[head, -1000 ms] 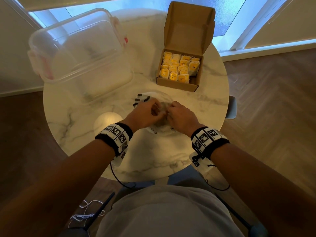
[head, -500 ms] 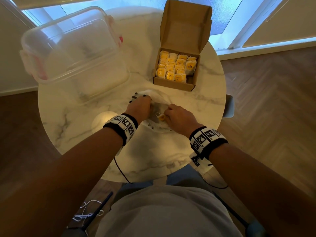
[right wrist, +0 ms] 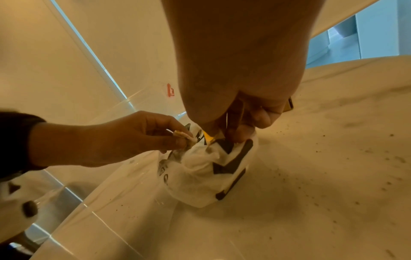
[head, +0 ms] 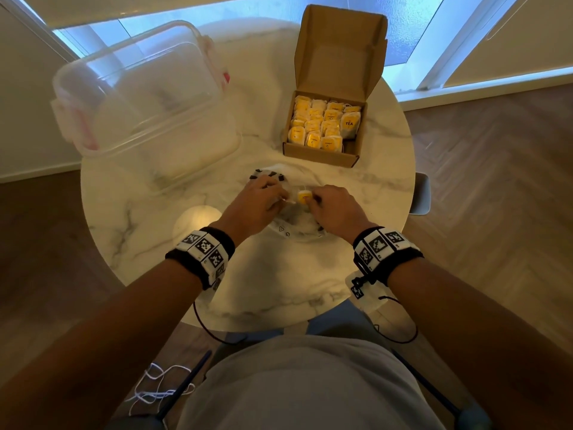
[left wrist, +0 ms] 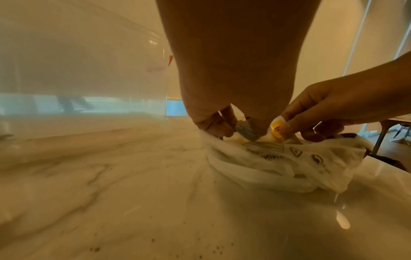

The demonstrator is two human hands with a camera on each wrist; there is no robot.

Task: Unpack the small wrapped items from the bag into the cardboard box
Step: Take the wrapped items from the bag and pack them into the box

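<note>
A crumpled white plastic bag [head: 297,228] with black print lies on the marble table in front of me. My left hand [head: 277,197] pinches the edge of the bag [left wrist: 289,167] at its mouth. My right hand [head: 311,198] pinches a small yellow wrapped tea packet [head: 303,196] just above the opening. The same packet [left wrist: 275,130] shows between thumb and forefinger in the left wrist view, and only its yellow corner [right wrist: 208,136] in the right wrist view. The open cardboard box [head: 322,155] stands beyond the hands, with rows of several yellow packets [head: 319,125] inside and its lid upright.
A large clear plastic container [head: 145,103] with pink clips stands at the back left of the round table [head: 279,290]. A chair seat [head: 421,193] pokes out beyond the table's right edge. Dark crumbs dot the marble near the bag.
One second ago both hands were bunched together on the bag. Since then the right hand has drawn a yellow packet up out of the mouth while the left keeps hold of the bag.
</note>
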